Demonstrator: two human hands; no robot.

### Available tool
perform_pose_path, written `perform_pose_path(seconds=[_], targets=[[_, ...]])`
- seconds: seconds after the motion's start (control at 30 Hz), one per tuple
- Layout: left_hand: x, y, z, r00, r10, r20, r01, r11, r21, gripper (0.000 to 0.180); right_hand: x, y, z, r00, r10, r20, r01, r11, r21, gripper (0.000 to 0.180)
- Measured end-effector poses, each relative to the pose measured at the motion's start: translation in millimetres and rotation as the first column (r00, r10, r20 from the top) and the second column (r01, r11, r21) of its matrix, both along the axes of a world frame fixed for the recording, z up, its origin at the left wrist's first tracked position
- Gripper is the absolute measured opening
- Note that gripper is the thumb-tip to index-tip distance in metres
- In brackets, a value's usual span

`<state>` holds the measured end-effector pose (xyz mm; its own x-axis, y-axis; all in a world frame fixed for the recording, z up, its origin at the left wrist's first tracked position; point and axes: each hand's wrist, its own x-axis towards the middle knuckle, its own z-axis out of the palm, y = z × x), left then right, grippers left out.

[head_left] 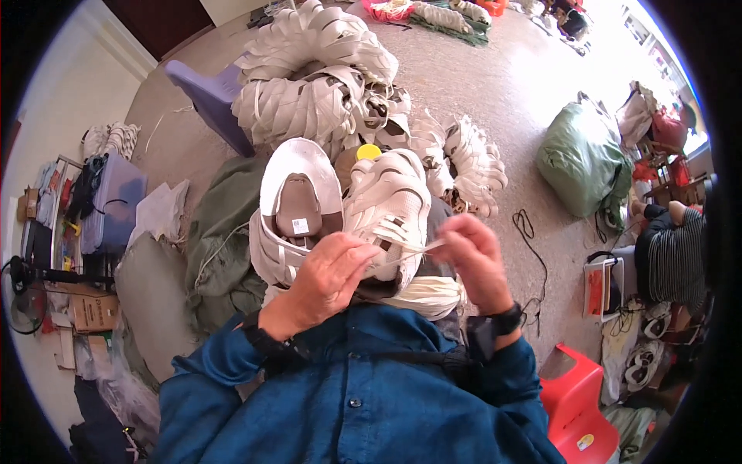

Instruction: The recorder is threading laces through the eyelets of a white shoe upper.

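Note:
A cream shoe upper lies in front of me, partly laced across its opening. My left hand is closed at its near end, fingers pinched on a lace. A thin white shoelace stretches from the upper to my right hand, whose fingers are closed on it. Left of this upper stands another shoe upper, its brown-grey insole visible inside with a small white label. Under my hands lies a bundle of cream laces.
Beyond the uppers, stacked rows of shoe uppers rise beside a purple chair. A yellow round lid shows between them. A green sack stands right, a red stool lower right. Another person in a striped top sits at the right.

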<state>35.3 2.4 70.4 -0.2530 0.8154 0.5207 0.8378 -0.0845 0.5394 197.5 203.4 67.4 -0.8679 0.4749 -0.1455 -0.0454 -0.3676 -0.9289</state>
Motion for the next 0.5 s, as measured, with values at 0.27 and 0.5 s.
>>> perform_pose_path(seconds=[0.27,0.5], targets=[[21.6,-43.9,-27.1,0.056,0.307,0.95,0.181,0.933,-0.312,0.054,113.3,79.3,25.1,0.89,-0.456,-0.009,0.456,0.889,0.043,0.003],[31.7,-34.7,-34.3,-0.477,0.104,0.873,0.051,0.995,-0.091,0.033,87.8,30.6,-33.4,0.827,-0.433,0.36,-0.342,0.122,0.932,0.017]])
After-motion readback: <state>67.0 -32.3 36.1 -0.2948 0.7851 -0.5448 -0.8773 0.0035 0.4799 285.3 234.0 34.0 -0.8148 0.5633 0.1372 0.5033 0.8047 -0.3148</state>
